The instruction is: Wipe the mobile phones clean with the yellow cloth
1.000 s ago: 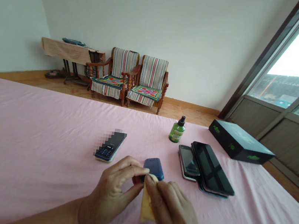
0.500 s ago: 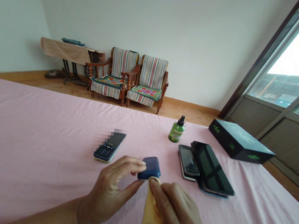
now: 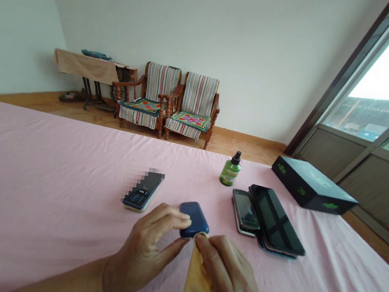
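My left hand pinches a small blue phone by its near end, thumb below and fingers on top. My right hand is closed on a folded yellow cloth and presses its tip against the phone's near edge. Both hands hover just above the pink tablecloth. To the left lies a dark keypad phone.
Right of the hands lie a black phone and a stack of larger dark phones. A green spray bottle stands behind them, and a black box sits at the table's far right. Two wooden chairs stand by the wall.
The blue phone has turned in my left hand, its far end swinging left. My right hand and the cloth shifted slightly along its near edge.
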The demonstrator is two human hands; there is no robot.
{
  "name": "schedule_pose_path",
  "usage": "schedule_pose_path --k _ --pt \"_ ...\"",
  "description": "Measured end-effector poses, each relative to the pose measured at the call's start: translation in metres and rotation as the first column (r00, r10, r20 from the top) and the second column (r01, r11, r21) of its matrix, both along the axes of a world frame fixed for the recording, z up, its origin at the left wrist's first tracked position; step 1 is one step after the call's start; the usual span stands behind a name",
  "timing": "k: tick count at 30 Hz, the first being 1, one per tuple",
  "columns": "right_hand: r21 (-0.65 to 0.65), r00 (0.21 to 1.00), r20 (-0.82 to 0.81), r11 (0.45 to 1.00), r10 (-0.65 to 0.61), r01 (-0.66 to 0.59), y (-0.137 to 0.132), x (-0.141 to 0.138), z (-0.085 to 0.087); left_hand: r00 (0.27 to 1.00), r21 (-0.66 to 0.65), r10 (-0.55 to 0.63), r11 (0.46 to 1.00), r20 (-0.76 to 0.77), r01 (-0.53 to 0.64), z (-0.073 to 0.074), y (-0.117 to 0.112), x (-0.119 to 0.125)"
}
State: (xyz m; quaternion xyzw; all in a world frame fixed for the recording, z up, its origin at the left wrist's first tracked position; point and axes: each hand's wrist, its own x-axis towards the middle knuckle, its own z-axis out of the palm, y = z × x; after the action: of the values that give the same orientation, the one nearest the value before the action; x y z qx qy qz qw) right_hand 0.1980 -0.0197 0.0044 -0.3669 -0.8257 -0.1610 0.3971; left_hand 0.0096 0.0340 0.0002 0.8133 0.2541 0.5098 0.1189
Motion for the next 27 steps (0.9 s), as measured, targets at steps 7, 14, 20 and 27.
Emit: schedule_pose_path --k 7,14,20,27 --pt "-0.006 1.0 -0.014 1.0 -0.006 0.006 0.0014 0.0 0.001 1.0 0.005 0.002 1.0 -0.022 -0.002 0.0003 -0.0002 0.001" --pt "-0.016 0.999 -0.028 1.0 0.023 -0.023 0.0013 -0.0011 -0.0006 0.999 0.034 0.036 0.999 -0.018 -0.036 0.0002 -0.001 -0.0012" --pt "-0.015 1.0 -0.011 1.0 -0.025 0.025 0.0007 0.0023 0.0 0.999 0.019 0.026 0.999 -0.02 -0.025 0.0009 0.0005 0.0002" --pt "-0.079 0.996 -0.02 0.993 0.082 -0.083 0.0007 -0.0055 0.0038 0.999 0.024 0.03 0.999 -0.015 -0.03 0.002 -0.0008 -0.0011"
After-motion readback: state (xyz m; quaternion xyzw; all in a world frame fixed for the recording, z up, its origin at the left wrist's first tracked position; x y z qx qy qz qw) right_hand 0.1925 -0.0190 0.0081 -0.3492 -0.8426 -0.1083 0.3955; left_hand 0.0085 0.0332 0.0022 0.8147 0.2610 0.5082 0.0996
